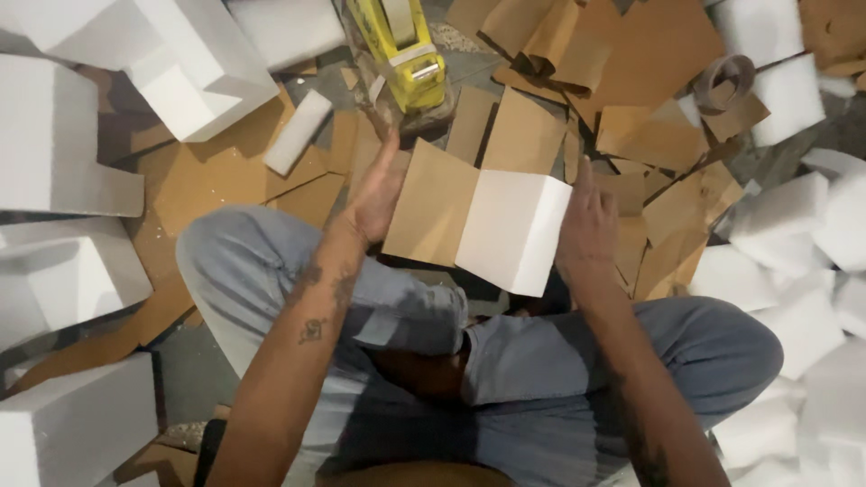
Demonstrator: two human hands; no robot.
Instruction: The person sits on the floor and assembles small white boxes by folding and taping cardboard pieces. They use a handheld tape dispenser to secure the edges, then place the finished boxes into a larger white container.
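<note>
Left hand (377, 194), fingers extended flat, is pressed against a brown cardboard sheet (431, 206); a white foam block (512, 232), long axis upright, is steadied above the lap by the flat-open right hand (586, 230).

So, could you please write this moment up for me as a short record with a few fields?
Posture: person sits cross-legged on the floor, in jeans
Left hand: left hand lies flat against the brown cardboard sheet
Right hand: right hand presses the side of the white foam block
Relation: cardboard sheet runs alongside the foam block, touching it
Ahead: yellow tape dispenser
Surroundings: cardboard scraps and white foam pieces scattered around
</note>
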